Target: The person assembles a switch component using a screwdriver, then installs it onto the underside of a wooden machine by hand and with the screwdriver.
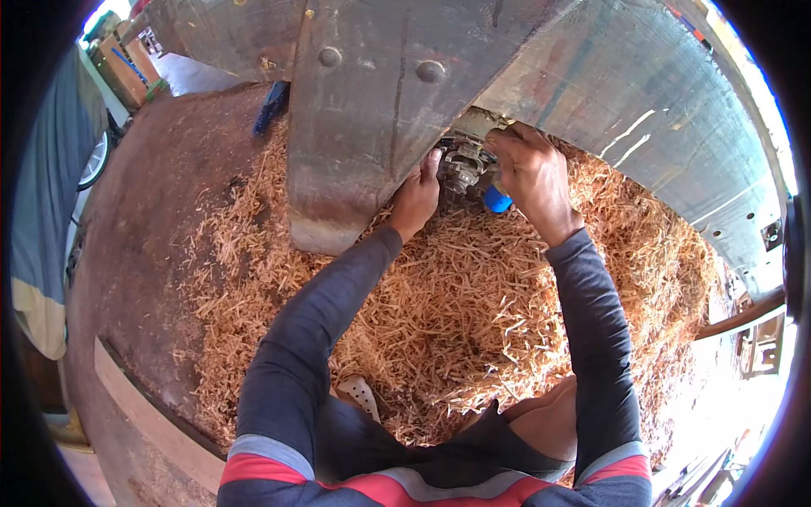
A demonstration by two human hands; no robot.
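Both hands are working close together at the gap under a big grey metal casing (372, 127), right in front of the person I'm watching. Left hand (416, 198) is sitting at the left side of a small metal mechanism (464, 165), thumb pointing up beside it; the other fingers are mostly hiding, so I'm not able to tell whether it is gripping. Right hand (534, 173) is hovering at the mechanism's upper right, fingers bending inward, fingertips meeting near its top edge; what they are pinching, if anything, I cannot tell. So the mechanism is lying between the two hands, nearer the casing than the person's body. A blue rounded piece (497, 200) is showing just below the right hand's fingers, right of the mechanism. Wood shavings (448, 296) are covering the ground below, and a blue brush-like item (270, 107) is resting by the casing's left edge.
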